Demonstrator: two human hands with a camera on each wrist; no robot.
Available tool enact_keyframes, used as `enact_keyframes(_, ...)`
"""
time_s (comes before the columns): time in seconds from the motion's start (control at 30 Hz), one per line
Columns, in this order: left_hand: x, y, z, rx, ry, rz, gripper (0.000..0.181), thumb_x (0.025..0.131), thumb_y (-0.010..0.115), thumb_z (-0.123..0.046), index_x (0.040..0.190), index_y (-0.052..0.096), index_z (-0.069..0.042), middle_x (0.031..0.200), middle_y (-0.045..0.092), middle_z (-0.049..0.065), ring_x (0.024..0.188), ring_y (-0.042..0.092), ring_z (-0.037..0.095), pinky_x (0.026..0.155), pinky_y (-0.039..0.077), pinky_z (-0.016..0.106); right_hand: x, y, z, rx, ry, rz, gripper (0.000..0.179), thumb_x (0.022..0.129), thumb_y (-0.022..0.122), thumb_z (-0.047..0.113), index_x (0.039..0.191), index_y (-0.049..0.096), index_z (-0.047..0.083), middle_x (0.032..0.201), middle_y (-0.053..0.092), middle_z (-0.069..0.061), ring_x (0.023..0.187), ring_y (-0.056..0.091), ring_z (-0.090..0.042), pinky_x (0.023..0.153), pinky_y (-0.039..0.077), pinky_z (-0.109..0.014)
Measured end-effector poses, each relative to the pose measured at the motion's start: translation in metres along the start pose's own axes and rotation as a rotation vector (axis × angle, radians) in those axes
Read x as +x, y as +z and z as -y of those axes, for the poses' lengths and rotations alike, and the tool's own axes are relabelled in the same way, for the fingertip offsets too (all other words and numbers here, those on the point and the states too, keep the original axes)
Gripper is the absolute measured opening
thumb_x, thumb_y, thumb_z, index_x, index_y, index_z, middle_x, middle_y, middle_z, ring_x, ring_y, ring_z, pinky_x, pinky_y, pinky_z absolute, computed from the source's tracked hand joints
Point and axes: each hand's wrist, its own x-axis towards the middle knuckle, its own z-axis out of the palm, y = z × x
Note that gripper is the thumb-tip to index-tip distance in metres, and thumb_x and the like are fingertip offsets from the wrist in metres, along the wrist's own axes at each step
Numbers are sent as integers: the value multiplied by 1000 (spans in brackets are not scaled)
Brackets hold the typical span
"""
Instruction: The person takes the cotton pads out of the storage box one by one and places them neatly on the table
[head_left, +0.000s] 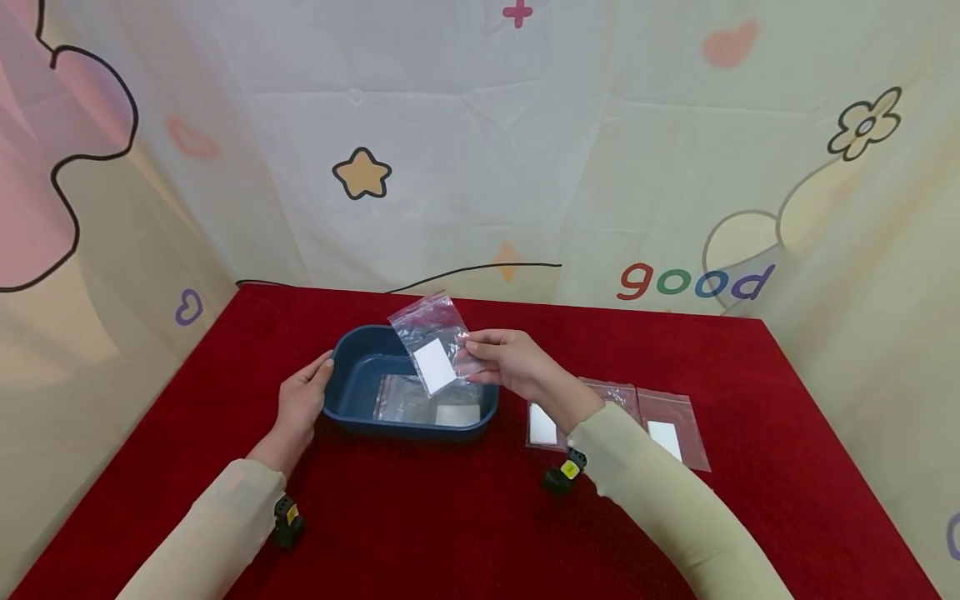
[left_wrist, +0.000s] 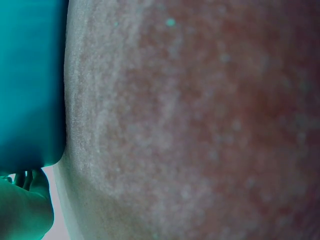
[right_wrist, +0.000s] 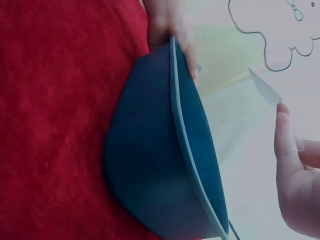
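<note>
A dark blue plastic bin (head_left: 420,430) stands on the table. My left hand (head_left: 294,408) grips its left rim, thumb on top; in the right wrist view that hand (right_wrist: 165,25) is at the bin's far end. Above the bin's right half, my right hand (head_left: 513,362) pinches a clear zip bag (head_left: 429,321) with a white card (head_left: 435,367) in it. The bag hangs tilted, its zip end up and to the left. Inside the bin lies clear bagging (head_left: 405,398) with a white piece (head_left: 457,415); how many bags are there I cannot tell.
Right of the bin, more clear zip bags (head_left: 686,425) with white cards lie on the red-covered table (head_left: 450,517), partly hidden by my right forearm. A printed curtain (head_left: 487,183) hangs behind the table's back edge.
</note>
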Motion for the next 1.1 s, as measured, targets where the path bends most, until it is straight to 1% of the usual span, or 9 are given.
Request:
enact_keyframes(0.13,0,0,0,-2,1,-2,50,110,47,-28,156,42,-8,166,36,14,155,33,31,127,33,47,-11,-3,-5,49,-13,19,38,106,55,12,141,58,0,98,77,1,81,76,-8,74,62,-21)
enact_keyframes(0.23,-1,1,0,-5,2,0,50,110,47,-27,155,43,-8,166,36,14,155,33,31,127,33,46,-20,-6,-11,71,-31,35,38,107,53,10,142,56,-2,96,76,2,82,76,-7,76,62,-20)
enact_keyframes(0.4,-2,1,0,-10,0,3,50,110,47,-28,156,42,-8,166,37,13,155,33,30,127,32,46,-33,-12,-21,111,-39,35,35,107,52,9,139,57,-3,93,75,4,83,76,-7,77,62,-21)
enact_keyframes(0.5,-1,1,0,-15,-1,6,50,110,47,-28,156,42,-8,166,37,13,155,33,29,126,33,45,-40,-17,-27,128,-30,31,31,107,52,9,135,59,-2,92,75,3,83,76,-8,77,63,-22)
enact_keyframes(0.67,0,1,0,-15,2,-8,50,110,48,-30,155,43,-9,165,38,12,154,35,29,126,34,45,-53,-24,-36,153,-18,37,24,106,51,7,126,64,2,91,75,2,83,77,-8,77,63,-21)
enact_keyframes(0.77,0,2,0,-16,2,-10,50,110,48,-30,155,43,-8,165,38,13,154,35,30,125,35,45,-61,-29,-43,157,-32,67,20,107,51,6,118,67,7,91,75,3,83,76,-7,77,63,-21)
enact_keyframes(0.9,0,2,0,-17,0,-4,51,110,47,-30,156,43,-9,165,38,13,154,35,30,126,34,45,-73,-35,-54,161,-59,97,20,107,50,6,107,68,14,92,74,4,84,75,-6,79,63,-21)
enact_keyframes(1.0,-1,2,0,-12,0,-6,51,110,47,-30,156,43,-9,165,38,13,154,35,31,126,34,46,-81,-38,-64,166,-69,101,21,107,48,5,103,67,15,92,73,4,86,75,-6,80,62,-21)
enact_keyframes(1.1,-1,1,0,-7,1,-9,51,110,47,-31,156,42,-9,165,37,14,154,35,32,126,34,47,-90,-41,-73,172,-73,108,20,107,47,5,104,64,15,92,73,5,87,74,-5,82,62,-20)
